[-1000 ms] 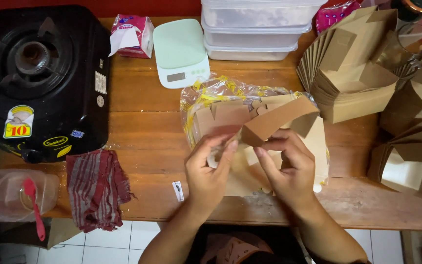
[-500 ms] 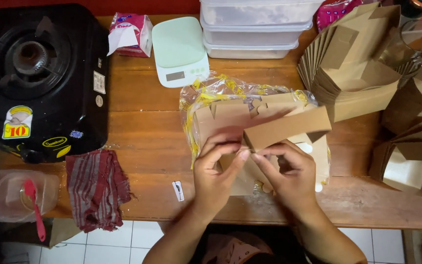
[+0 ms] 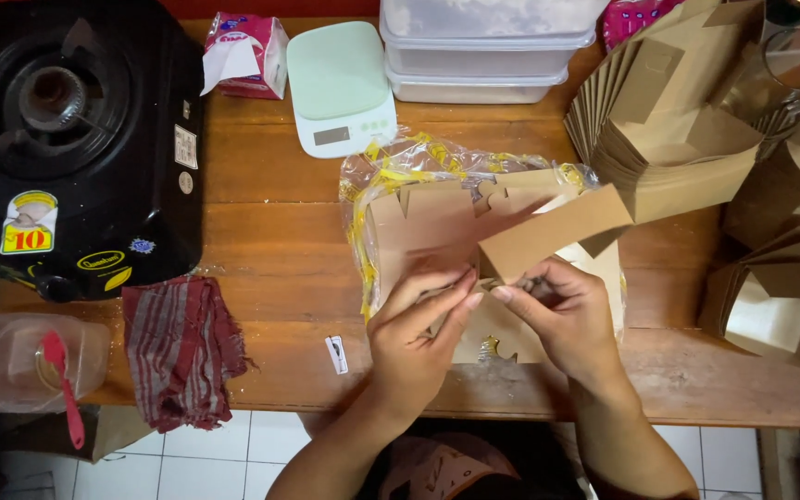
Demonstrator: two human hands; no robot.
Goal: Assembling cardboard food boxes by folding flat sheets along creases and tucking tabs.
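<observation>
Brown cardboard box [image 3: 502, 243] pinched between both hands' fingers [image 3: 460, 292].

Two bare forearms are seen rising from the lower middle of the frame, with no sleeves reaching the wrists. No rings, watch or bracelets can be made out on the left hand [image 3: 418, 338] or the right hand [image 3: 562, 315]. Fingernails are kept short and unpainted.

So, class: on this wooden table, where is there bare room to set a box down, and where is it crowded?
Bare wood lies between the black stove and the plastic bag of cardboard blanks, below the scale. A smaller strip runs between the striped cloth and the left hand. The right side is crowded with stacked brown boxes.
</observation>
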